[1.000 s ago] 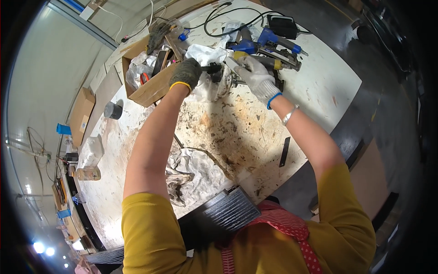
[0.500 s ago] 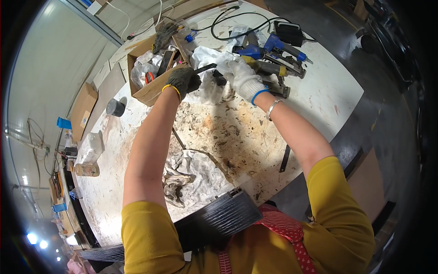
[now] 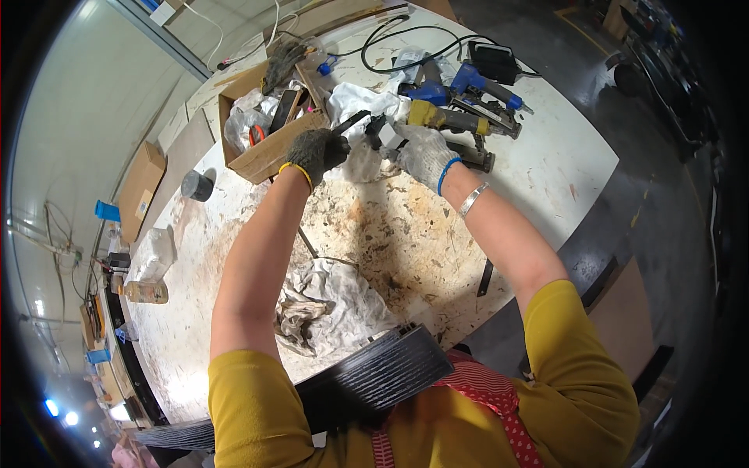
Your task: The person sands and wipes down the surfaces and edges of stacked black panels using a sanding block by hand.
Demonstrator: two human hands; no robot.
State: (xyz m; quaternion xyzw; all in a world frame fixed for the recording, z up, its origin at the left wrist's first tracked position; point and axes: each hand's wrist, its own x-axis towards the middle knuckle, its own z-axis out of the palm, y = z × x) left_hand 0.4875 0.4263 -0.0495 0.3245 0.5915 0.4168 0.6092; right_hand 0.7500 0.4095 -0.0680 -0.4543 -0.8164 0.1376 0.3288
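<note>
My left hand [image 3: 312, 154], in a dark grey glove with a yellow cuff, is closed on a narrow black strip-like tool [image 3: 353, 121] whose tip points away to the right. My right hand [image 3: 425, 154], in a whitish glove with a blue cuff, has its thumb and fingers drawn together beside a stained white cloth [image 3: 363, 100]. What they pinch, if anything, is too small to make out. Between the hands a dark smeared patch [image 3: 376, 129] shows on the cloth. Touching the left glove's far side is a cardboard box [image 3: 261, 156] holding rags and an orange-handled tool [image 3: 256, 134].
Yellow-grey and blue air nailers [image 3: 445, 117] lie just beyond my right hand, with a black cable [image 3: 374, 39] behind. A crumpled rag [image 3: 335, 308] and a black curved panel [image 3: 382, 366] are near me. A dark tin [image 3: 197, 186] and a bottle [image 3: 147, 292] stand left.
My right hand has drawn back toward me from the cloth, its fingers turning inward. My left hand has come slightly nearer with the black tool still held.
</note>
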